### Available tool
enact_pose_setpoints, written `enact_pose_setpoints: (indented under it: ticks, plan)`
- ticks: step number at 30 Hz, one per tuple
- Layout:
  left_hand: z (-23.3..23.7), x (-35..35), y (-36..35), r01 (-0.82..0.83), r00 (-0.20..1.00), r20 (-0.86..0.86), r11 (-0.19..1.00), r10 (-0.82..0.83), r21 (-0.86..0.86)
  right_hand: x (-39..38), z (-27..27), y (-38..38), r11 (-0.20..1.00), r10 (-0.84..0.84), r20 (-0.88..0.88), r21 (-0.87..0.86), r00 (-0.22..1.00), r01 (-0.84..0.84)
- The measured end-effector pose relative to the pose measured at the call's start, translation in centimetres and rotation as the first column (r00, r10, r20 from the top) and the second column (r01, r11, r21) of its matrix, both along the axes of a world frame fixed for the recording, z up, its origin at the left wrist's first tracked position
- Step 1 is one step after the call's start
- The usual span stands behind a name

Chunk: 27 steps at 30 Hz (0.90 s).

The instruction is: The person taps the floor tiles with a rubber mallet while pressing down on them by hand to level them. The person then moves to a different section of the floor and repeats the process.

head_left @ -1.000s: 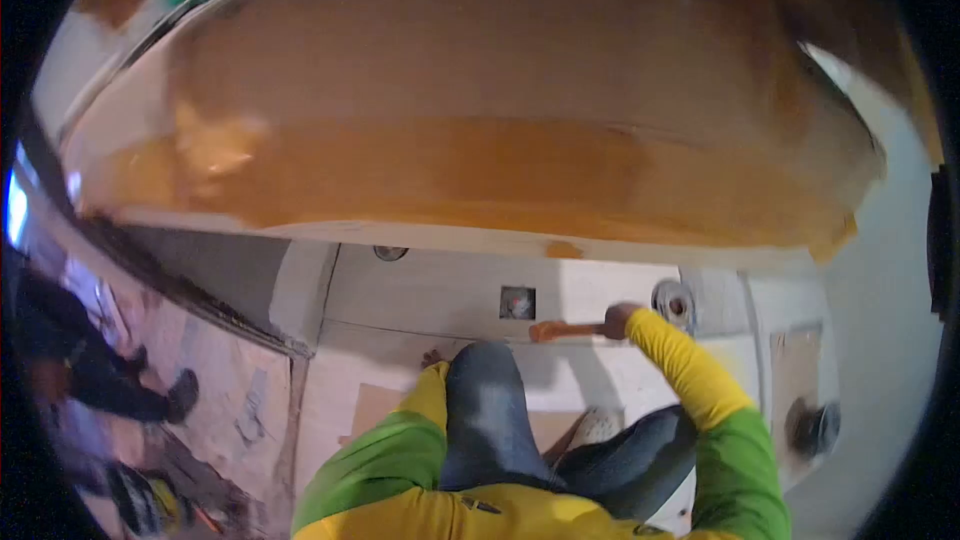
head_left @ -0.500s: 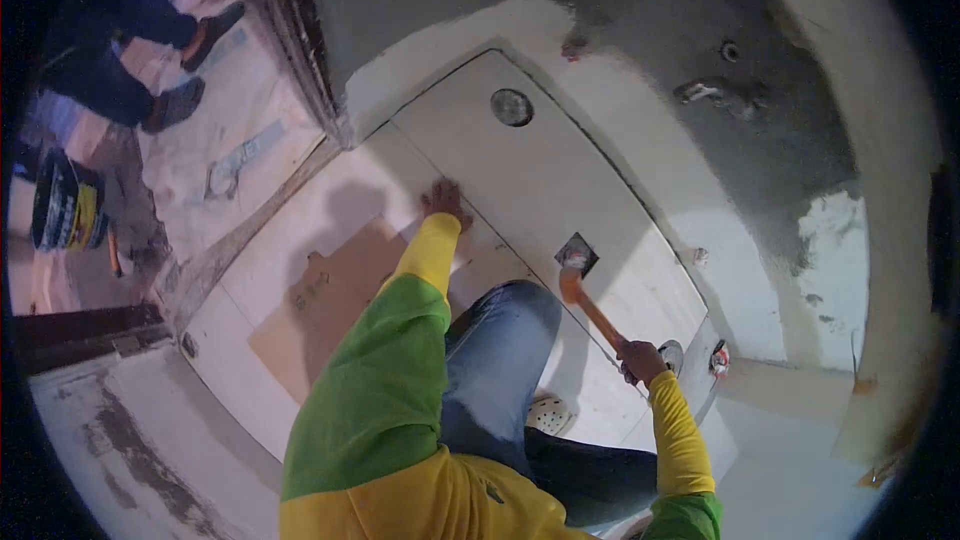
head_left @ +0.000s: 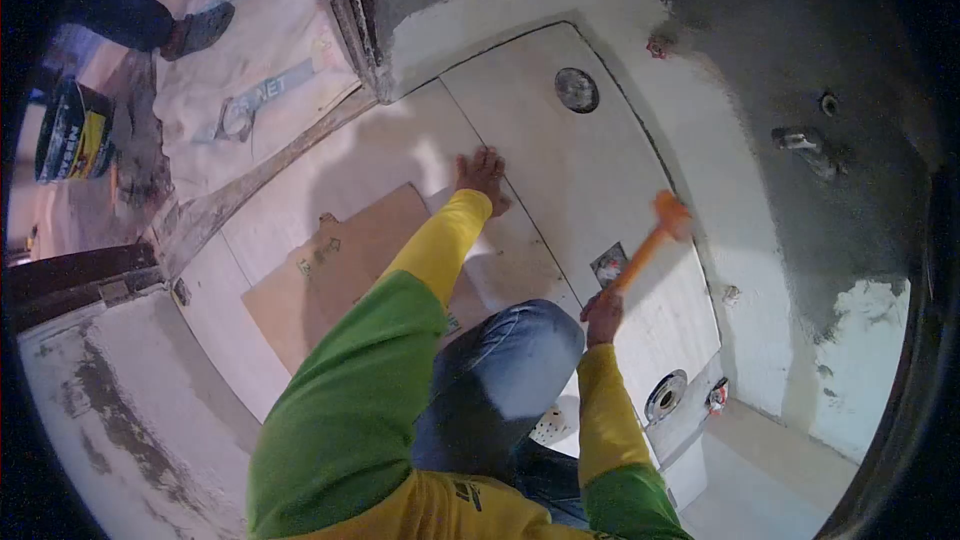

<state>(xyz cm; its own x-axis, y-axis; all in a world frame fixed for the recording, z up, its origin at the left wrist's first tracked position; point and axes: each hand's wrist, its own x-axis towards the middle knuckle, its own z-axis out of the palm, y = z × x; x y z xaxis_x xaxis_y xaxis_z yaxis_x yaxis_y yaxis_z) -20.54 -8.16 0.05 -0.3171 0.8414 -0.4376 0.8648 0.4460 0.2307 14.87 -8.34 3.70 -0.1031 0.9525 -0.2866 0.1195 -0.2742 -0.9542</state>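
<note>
One hand, the left, presses tiles, fingers spread — right grips the orange mallet.

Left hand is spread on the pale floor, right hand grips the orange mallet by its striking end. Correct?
Not quite: the head camera's view shows the right hand gripping the orange mallet by its handle. The left hand is indeed spread on the pale floor.
</note>
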Motion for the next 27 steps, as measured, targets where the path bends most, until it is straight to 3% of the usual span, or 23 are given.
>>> enact_pose_setpoints:
  ticks: [1, 3, 4, 7, 8, 9, 11, 12, 14, 19, 21, 24, 27]
  plan:
    - [-0.2, -0.2, -0.1, -0.004, 1.0, 0.001, 1.0, 0.004, -0.007, -0.3, -0.6, 0.3, 1.0, 0.004, 0.001, -0.007, 1.0, -0.004]
    - [-0.5, -0.2, -0.2, 0.036, 0.999, -0.011, 0.999, -0.036, 0.018, -0.8, -1.4, 1.3, 0.921, 0.118, 0.352, -0.388, 0.928, 0.029]
    - [-0.8, -0.3, -0.2, 0.034, 0.999, -0.008, 0.999, -0.034, 0.015, -1.7, -1.0, 1.6, 0.92, 0.121, 0.353, -0.391, 0.928, 0.029]
    - [-1.8, -0.7, -0.3, 0.094, 0.996, -0.005, 0.995, -0.094, -0.027, -4.2, 0.2, 2.1, 0.97, -0.208, 0.129, -0.101, 0.97, 0.221]
    - [-2.0, -0.8, -0.3, 0.094, 0.995, -0.021, 0.996, -0.095, -0.003, -3.7, -1.2, 2.0, 0.985, -0.174, 0.12, 0.017, 0.977, 0.173]
    - [-2.3, -0.7, -0.4, 0.097, 0.995, -0.035, 0.995, -0.097, 0.021, -3.1, -2.5, 2.1, 0.985, -0.173, 0.126, 0.015, 0.977, 0.172]
    - [-2.8, -0.6, -0.5, 0.102, 0.994, -0.05, 0.994, -0.1, 0.035, -2.0, -4.3, 2.4, 0.966, -0.049, 0.157, -0.242, 0.986, 0.087]
    - [-3.2, -0.4, -0.6, 0.106, 0.993, -0.067, 0.993, -0.102, 0.051, -1.9, -4.3, 3.0, 0.967, -0.046, 0.165, -0.242, 0.985, 0.086]
    - [-3.8, -0.4, -1.0, 0.101, 0.994, -0.057, 0.99, -0.096, 0.097, -2.0, -4.1, 4.5, 0.804, 0.096, 0.4, -0.571, 0.911, 0.166]
    - [-4.6, -0.6, -2.0, 0.081, 0.994, -0.085, 0.977, -0.066, 0.198, -0.8, -3.5, 4.7, 0.847, 0.135, 0.361, -0.525, 0.923, 0.082]
    - [-5.5, -1.4, -2.3, 0.066, 0.997, -0.07, 0.918, -0.042, 0.392, -0.9, -3.0, 5.0, 0.825, 0.153, 0.407, -0.554, 0.901, 0.11]
    - [-5.2, -2.5, -1.8, 0.051, 0.99, -0.143, 0.915, 0.007, 0.399, -0.3, -2.6, 5.4, 0.832, 0.28, 0.434, -0.555, 0.856, 0.01]
    - [-5.6, -3.1, -0.5, -0.029, 0.974, -0.195, 0.915, 0.117, 0.402, 1.8, -4.6, 6.9, 0.803, 0.206, 0.325, -0.596, 0.923, 0.03]
